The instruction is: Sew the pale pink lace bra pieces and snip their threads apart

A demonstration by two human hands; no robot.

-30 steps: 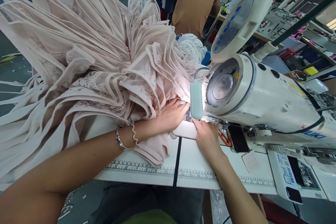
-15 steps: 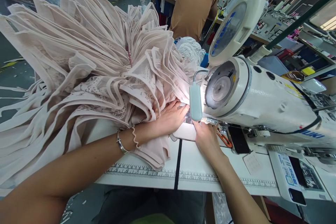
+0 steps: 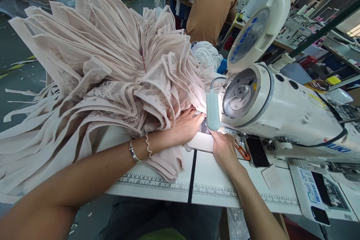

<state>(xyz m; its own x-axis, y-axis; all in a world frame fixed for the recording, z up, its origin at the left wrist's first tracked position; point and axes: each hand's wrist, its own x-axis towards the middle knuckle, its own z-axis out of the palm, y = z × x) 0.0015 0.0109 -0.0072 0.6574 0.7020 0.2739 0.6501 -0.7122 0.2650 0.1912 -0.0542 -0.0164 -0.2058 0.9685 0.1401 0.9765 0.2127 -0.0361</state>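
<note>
A big fan of pale pink lace fabric pieces (image 3: 98, 78) covers the left of the white sewing table (image 3: 213, 180). My left hand (image 3: 185, 125) lies flat on the pink fabric at the needle area, fingers spread, with bracelets on the wrist. My right hand (image 3: 223, 148) presses the fabric edge just in front of the needle, under the small lit lamp (image 3: 213, 110). The white sewing machine (image 3: 281, 108) stands to the right. The needle itself is hidden behind the lamp.
Orange-handled snips (image 3: 241, 150) and a dark phone (image 3: 256, 152) lie beside the machine base. A control panel (image 3: 317, 191) sits at the right. Ruler strips (image 3: 157, 183) run along the table's front. A person in a brown shirt (image 3: 212, 0) works behind.
The view has shifted slightly; my hands stay at the needle, holding the fabric in much the same place.
</note>
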